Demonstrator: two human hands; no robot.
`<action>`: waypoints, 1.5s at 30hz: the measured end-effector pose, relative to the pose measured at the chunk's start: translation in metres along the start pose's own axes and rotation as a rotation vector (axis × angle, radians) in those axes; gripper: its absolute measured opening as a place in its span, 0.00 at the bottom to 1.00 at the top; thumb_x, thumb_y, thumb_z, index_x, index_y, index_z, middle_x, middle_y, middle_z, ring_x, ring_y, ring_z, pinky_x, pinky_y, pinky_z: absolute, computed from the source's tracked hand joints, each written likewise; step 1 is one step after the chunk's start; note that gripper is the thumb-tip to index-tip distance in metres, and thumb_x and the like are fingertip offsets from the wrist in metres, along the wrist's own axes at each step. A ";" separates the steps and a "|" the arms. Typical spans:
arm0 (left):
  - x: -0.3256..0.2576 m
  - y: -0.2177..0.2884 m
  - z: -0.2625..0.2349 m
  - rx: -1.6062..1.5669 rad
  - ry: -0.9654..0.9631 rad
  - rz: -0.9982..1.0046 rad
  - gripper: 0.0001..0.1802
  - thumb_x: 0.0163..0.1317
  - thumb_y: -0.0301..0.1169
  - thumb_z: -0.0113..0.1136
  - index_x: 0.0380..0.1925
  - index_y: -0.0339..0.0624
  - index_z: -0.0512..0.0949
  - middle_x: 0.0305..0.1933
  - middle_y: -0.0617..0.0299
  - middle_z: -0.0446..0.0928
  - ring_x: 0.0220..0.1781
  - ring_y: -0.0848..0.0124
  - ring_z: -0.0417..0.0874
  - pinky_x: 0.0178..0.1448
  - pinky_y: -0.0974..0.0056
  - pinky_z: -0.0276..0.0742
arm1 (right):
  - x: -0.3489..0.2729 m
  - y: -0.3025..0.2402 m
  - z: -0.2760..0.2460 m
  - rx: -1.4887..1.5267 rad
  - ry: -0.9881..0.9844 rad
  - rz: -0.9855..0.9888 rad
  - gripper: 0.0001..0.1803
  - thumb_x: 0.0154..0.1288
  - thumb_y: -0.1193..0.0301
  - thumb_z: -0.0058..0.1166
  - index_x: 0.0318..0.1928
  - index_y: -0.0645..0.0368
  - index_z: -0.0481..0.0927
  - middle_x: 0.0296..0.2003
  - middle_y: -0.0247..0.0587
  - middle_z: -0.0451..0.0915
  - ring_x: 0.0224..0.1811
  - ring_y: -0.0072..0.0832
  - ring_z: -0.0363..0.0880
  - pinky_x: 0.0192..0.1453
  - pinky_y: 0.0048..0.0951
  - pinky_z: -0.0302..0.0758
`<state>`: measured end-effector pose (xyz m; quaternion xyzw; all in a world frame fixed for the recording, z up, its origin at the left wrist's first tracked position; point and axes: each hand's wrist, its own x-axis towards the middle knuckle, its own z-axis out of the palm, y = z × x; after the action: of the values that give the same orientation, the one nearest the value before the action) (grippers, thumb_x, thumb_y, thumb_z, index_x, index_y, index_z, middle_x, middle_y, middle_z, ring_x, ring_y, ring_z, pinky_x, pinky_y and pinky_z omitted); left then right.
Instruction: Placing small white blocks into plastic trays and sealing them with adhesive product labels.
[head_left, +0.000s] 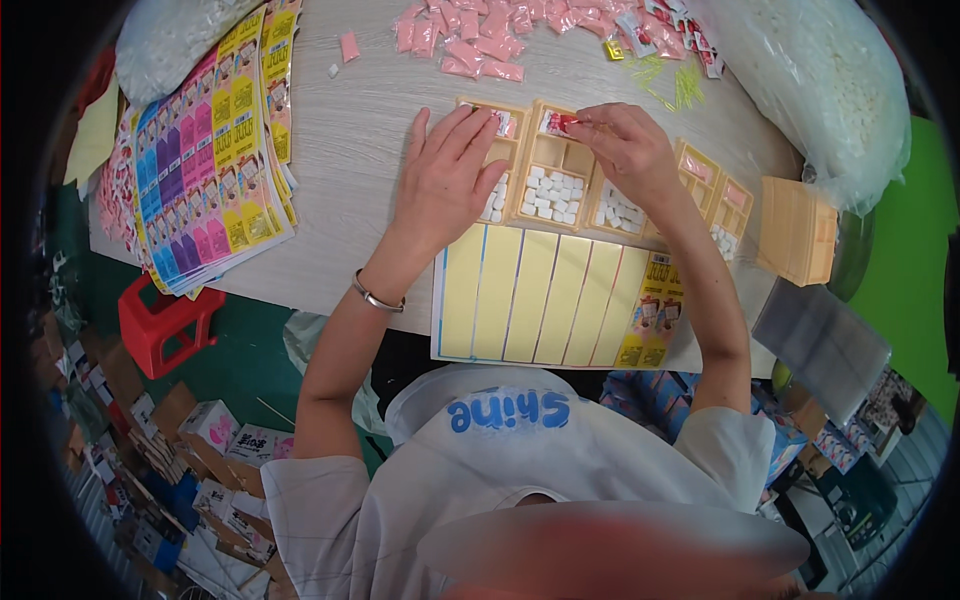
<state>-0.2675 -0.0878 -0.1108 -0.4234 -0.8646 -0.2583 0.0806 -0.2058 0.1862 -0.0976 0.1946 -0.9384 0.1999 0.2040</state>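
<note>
left hand (443,180) flat and open on the tan trays (548,180), frame middle | right hand (628,150) pinching a small red packet (566,123) over a tray | pink packets (470,40) top of counter (350,160) | yellow sheet (540,295) below

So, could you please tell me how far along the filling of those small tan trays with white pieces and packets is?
Done: three tan compartment trays already hold small white pieces. In hand: the right hand pinches a small red-and-white packet over the middle tray, while the left hand rests flat on the leftmost tray. Left: a pile of pink packets waits at the table's far edge, and the yellow sticker sheet looks mostly peeled.
</note>
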 end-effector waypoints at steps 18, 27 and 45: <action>-0.002 0.019 -0.004 0.086 -0.225 -0.095 0.43 0.64 0.54 0.65 0.74 0.44 0.67 0.76 0.54 0.65 0.80 0.58 0.62 0.81 0.38 0.49 | 0.042 0.112 -0.005 -0.288 -0.035 0.672 0.19 0.65 0.53 0.66 0.46 0.54 0.88 0.42 0.43 0.86 0.45 0.39 0.85 0.49 0.40 0.80; -0.001 0.018 -0.007 0.110 -0.202 -0.049 0.45 0.64 0.56 0.65 0.74 0.42 0.67 0.72 0.52 0.68 0.78 0.54 0.63 0.78 0.40 0.54 | -0.036 0.027 -0.071 -0.070 0.107 0.129 0.12 0.54 0.79 0.71 0.41 0.55 0.89 0.35 0.38 0.85 0.35 0.32 0.85 0.36 0.30 0.80; 0.069 0.112 0.062 0.020 -0.294 0.217 0.39 0.66 0.55 0.61 0.71 0.45 0.70 0.75 0.59 0.69 0.78 0.60 0.65 0.79 0.44 0.57 | -0.029 0.093 -0.079 -0.174 0.178 0.403 0.17 0.68 0.79 0.57 0.54 0.50 0.87 0.49 0.37 0.86 0.47 0.40 0.85 0.50 0.35 0.81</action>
<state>-0.2197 0.0486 -0.0967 -0.5465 -0.8189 -0.1748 -0.0150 -0.1990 0.3085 -0.0722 -0.0334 -0.9503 0.1714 0.2576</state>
